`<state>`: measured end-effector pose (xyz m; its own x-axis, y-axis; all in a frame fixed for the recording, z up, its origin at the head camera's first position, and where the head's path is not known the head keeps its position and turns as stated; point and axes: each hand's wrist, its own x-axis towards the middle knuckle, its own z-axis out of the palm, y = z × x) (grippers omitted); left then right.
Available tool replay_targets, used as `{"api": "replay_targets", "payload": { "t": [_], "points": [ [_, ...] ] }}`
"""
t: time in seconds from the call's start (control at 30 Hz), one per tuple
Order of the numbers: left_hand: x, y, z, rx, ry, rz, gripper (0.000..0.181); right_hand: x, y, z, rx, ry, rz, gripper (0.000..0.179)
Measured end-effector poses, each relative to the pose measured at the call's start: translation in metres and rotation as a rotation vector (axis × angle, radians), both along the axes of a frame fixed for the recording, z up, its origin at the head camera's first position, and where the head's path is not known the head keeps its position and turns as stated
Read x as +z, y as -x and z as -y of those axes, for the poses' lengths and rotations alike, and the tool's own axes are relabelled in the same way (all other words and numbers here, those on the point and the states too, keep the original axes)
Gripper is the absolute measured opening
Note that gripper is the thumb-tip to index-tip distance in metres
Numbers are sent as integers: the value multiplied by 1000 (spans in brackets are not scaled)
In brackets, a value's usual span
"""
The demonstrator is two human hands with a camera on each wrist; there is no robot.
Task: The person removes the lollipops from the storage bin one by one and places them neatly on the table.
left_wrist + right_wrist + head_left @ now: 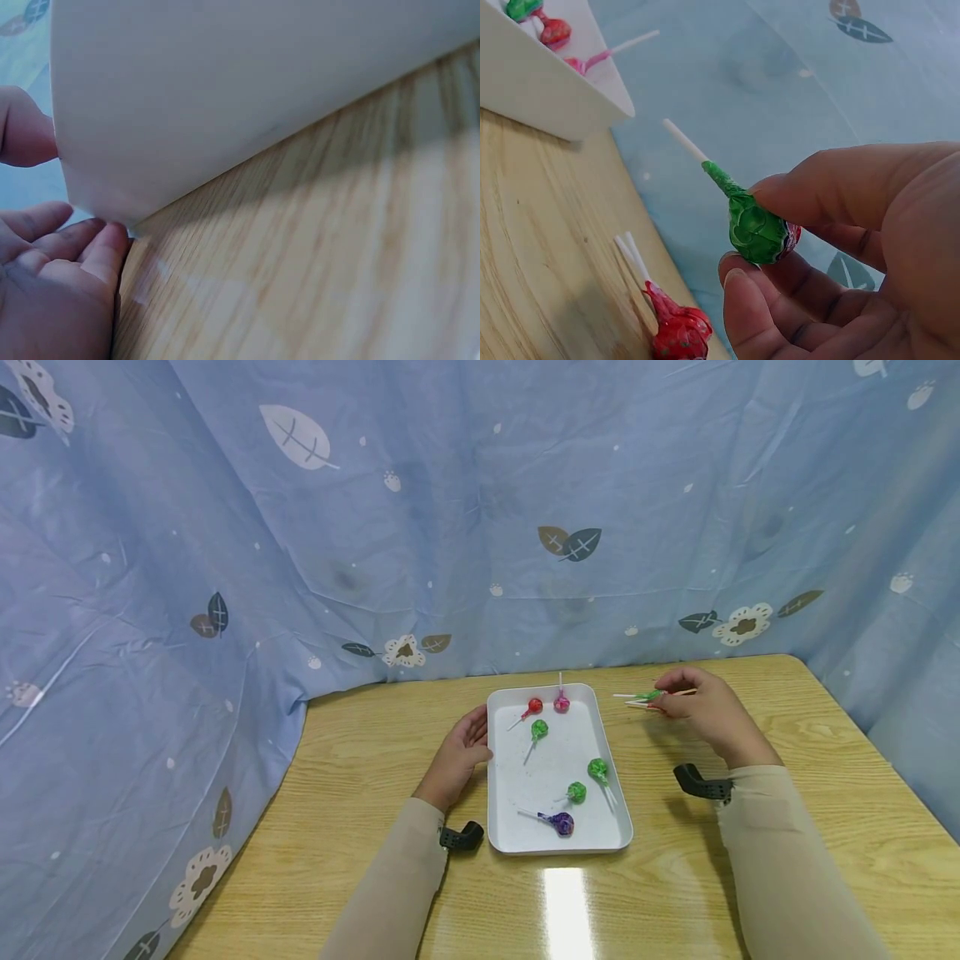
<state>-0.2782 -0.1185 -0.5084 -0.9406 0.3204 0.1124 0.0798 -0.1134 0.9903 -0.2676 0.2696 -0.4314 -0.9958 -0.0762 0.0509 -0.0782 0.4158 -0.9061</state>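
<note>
In the head view my left hand (457, 756) holds the left side of a white tray (517, 843). Its thumb is at the rim, and the left wrist view shows curled fingers (105, 251) at the lower edge. Right of the tray, my right hand (847, 247) pinches a green lollipop (754, 229) by its wrapped head, stick pointing away; a red-and-white patch shows behind it. Below that hand, red-wrapped lollipop heads (679, 330) with two white sticks lie on the table. Inside the tray are several lollipops: red (534, 706), pink (562, 703), purple (562, 823), and three green ones (539, 729).
The wooden table (375, 760) stands against a blue patterned curtain (450, 527) behind and at both sides. The pink lollipop's stick pokes over the tray's far rim. A black wrist device (701, 783) sits on each sleeve.
</note>
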Motion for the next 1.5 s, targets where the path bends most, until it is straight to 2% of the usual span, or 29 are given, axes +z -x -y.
{"api": "replay_targets", "payload": {
  "t": [0.27, 0.6, 0.9, 1.17, 1.5],
  "points": [
    [0, 0, 0, 9, 9, -7, 79, 1, -2, -10, -22, -25, 17, 36],
    [1, 0, 0, 8, 1, 1, 79, 4, -4, -13, -32, -41, 97, 40],
    [1, 0, 0, 7, 5, -1, 78, 1, -2, -16, -21, -83, 169, 39],
    [-1, 1, 0, 1, 5, -20, 78, -3, -1, -20, -12, -159, 193, 37],
    [-1, 1, 0, 3, 1, 1, 79, -6, 0, -20, 4, -180, 203, 32]
  ]
}}
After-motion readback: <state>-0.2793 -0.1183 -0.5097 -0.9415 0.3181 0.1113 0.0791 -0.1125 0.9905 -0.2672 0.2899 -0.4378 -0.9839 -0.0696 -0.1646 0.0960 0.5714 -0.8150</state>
